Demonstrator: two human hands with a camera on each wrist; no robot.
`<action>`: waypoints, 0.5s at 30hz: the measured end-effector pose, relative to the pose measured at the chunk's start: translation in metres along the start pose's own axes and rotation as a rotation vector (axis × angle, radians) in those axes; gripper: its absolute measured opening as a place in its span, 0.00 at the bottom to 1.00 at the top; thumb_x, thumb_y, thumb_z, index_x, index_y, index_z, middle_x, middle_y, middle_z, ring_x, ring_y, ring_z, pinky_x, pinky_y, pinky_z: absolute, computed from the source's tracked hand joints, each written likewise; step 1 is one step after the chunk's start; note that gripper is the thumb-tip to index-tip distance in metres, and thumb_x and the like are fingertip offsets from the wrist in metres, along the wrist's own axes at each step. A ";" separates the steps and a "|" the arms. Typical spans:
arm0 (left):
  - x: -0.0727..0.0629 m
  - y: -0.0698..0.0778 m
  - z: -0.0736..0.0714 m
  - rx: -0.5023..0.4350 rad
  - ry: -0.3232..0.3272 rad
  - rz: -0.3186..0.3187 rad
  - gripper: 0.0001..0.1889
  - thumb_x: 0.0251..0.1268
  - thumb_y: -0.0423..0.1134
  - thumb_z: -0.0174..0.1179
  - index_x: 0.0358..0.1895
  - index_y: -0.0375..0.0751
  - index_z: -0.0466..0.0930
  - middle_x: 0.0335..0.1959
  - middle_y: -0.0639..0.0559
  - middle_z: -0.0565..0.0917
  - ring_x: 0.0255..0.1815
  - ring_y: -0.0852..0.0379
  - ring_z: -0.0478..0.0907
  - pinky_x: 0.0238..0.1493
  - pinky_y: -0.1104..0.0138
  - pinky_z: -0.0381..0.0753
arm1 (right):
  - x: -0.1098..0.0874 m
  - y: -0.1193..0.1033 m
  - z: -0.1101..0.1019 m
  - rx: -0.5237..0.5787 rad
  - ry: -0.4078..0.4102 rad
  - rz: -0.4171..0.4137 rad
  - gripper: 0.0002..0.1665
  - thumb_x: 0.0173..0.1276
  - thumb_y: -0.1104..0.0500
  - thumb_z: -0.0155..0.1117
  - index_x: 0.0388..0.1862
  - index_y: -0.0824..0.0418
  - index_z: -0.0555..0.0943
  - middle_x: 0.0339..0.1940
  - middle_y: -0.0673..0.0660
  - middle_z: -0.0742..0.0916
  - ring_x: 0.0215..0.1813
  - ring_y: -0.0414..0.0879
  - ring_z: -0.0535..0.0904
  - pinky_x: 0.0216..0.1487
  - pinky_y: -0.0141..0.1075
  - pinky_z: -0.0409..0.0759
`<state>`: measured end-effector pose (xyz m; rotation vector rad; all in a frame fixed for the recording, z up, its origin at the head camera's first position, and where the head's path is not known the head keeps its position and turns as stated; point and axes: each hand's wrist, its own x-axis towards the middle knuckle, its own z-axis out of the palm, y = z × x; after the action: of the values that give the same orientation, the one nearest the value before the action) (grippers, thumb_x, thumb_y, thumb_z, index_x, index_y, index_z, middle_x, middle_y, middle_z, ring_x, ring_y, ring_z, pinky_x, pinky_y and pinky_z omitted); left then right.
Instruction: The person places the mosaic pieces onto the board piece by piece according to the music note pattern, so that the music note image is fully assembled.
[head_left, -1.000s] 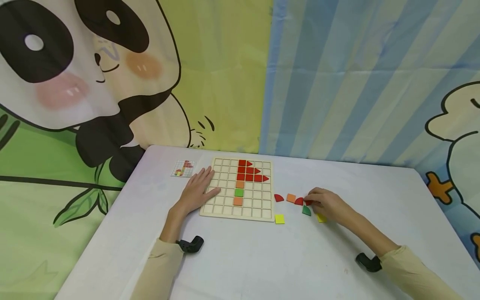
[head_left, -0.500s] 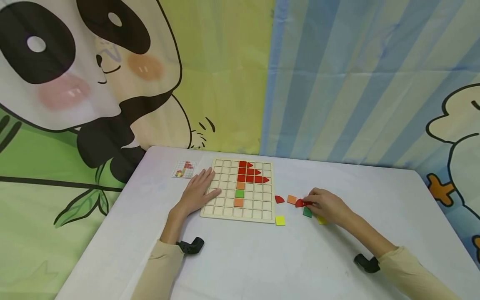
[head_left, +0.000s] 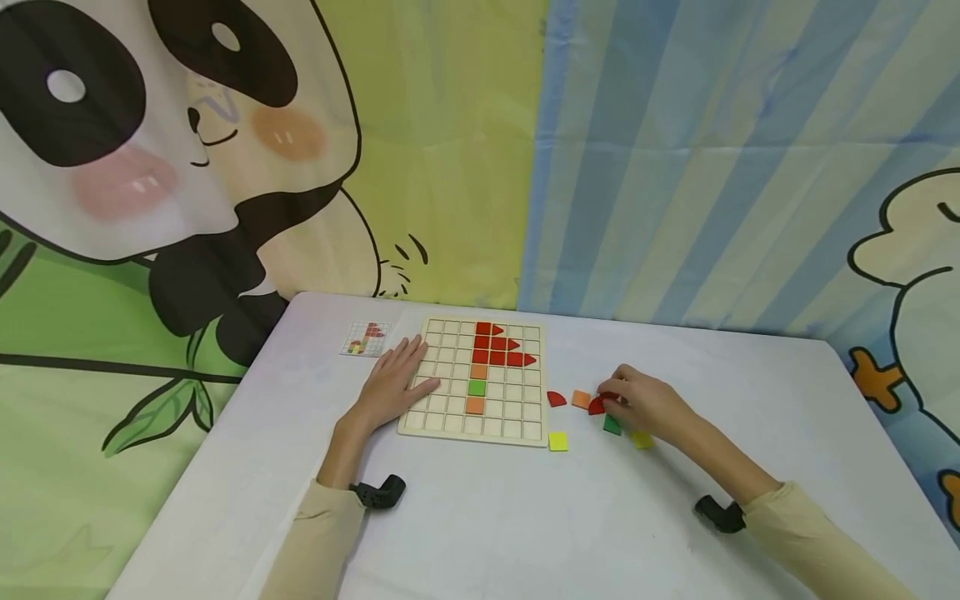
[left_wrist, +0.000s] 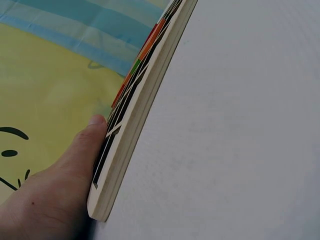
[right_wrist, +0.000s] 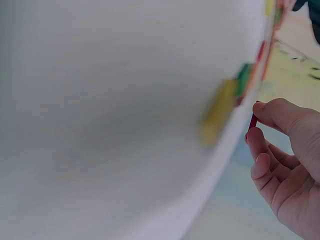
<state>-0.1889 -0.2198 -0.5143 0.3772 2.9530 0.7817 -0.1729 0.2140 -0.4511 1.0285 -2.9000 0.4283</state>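
Note:
My left hand (head_left: 387, 385) lies with straight fingers on the left edge of a wooden grid board (head_left: 442, 422); its thumb (left_wrist: 82, 145) rests over the rim in the left wrist view. Set in the board are red tiles (head_left: 497, 358), two orange squares (head_left: 475, 405) and a green square (head_left: 477, 387). To the board's right, my right hand (head_left: 651, 406) pinches a small red tile (right_wrist: 253, 121) between thumb and finger; its full shape is hidden. Below and beside that hand lie a red quarter-circle (head_left: 596, 407), a green quarter-circle (head_left: 612, 424) and a yellow tile (head_left: 642, 439), partly covered.
A small pattern card (head_left: 365, 339) lies left of the board. Close to the board's right side are another red quarter-circle (head_left: 556, 399), an orange square (head_left: 581, 399) and a yellow square (head_left: 558, 442). A printed curtain (head_left: 450, 208) hangs behind the white table (head_left: 525, 525).
My right hand has shifted slightly left and away from me, with the red tile between its fingertips. The left hand and the tiles on the board stay as they were.

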 end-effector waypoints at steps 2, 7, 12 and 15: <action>0.000 0.000 -0.001 0.000 0.010 0.003 0.45 0.76 0.60 0.56 0.84 0.40 0.51 0.87 0.45 0.49 0.88 0.44 0.41 0.85 0.46 0.39 | 0.007 -0.016 -0.002 0.003 0.029 -0.058 0.12 0.62 0.65 0.78 0.44 0.59 0.90 0.38 0.53 0.84 0.32 0.40 0.79 0.32 0.27 0.82; 0.000 0.001 -0.001 -0.003 0.027 0.021 0.45 0.75 0.61 0.56 0.84 0.39 0.52 0.86 0.44 0.50 0.88 0.42 0.42 0.85 0.44 0.41 | 0.025 -0.063 0.002 0.047 0.070 -0.256 0.12 0.61 0.64 0.79 0.44 0.57 0.91 0.39 0.52 0.85 0.32 0.39 0.80 0.31 0.24 0.80; -0.002 0.001 0.003 -0.006 0.029 0.030 0.45 0.75 0.60 0.57 0.83 0.39 0.53 0.86 0.43 0.51 0.87 0.41 0.43 0.84 0.43 0.42 | 0.050 -0.097 0.009 0.091 0.071 -0.391 0.11 0.63 0.63 0.78 0.44 0.56 0.91 0.39 0.51 0.85 0.32 0.38 0.82 0.30 0.21 0.77; -0.001 0.000 0.002 -0.006 0.039 0.034 0.44 0.75 0.60 0.57 0.83 0.39 0.53 0.86 0.44 0.51 0.87 0.41 0.43 0.84 0.43 0.42 | 0.067 -0.113 0.010 0.084 0.035 -0.428 0.09 0.65 0.62 0.76 0.45 0.55 0.91 0.39 0.51 0.85 0.33 0.37 0.82 0.31 0.21 0.76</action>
<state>-0.1875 -0.2189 -0.5156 0.4178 2.9875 0.8106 -0.1539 0.0861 -0.4242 1.5827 -2.5443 0.5348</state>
